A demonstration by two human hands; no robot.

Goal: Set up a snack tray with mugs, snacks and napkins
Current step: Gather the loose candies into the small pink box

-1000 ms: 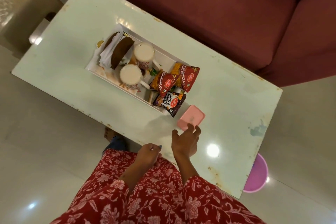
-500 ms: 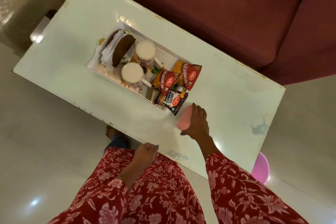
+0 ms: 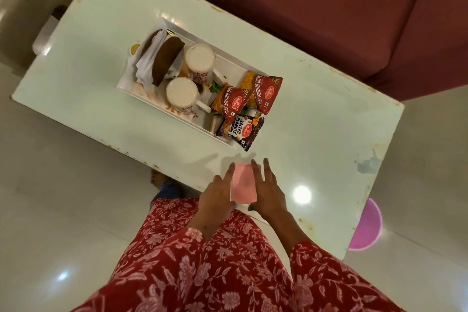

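Note:
A white tray point(image 3: 229, 62) lies on the pale table point(image 3: 316, 119). It carries two white mugs point(image 3: 199, 60) point(image 3: 181, 92), white napkins point(image 3: 149, 58) in a brown holder point(image 3: 167, 59), two red snack packets point(image 3: 234, 100) point(image 3: 266, 91) and a dark peanut packet point(image 3: 241, 130) that hangs over the tray's end. Near the table's front edge I hold a small pink box point(image 3: 243, 183) between both hands. My left hand point(image 3: 219, 194) grips its left side and my right hand point(image 3: 269, 191) its right side.
A dark red sofa point(image 3: 316, 7) runs along the far side of the table. A round purple object point(image 3: 367, 225) sits on the floor past the table's right corner. My bare foot point(image 3: 158, 178) shows under the front edge.
The pink box has moved from beside the tray toward me, to the table's front edge. My left hand has come up from my lap and now holds the box together with the right.

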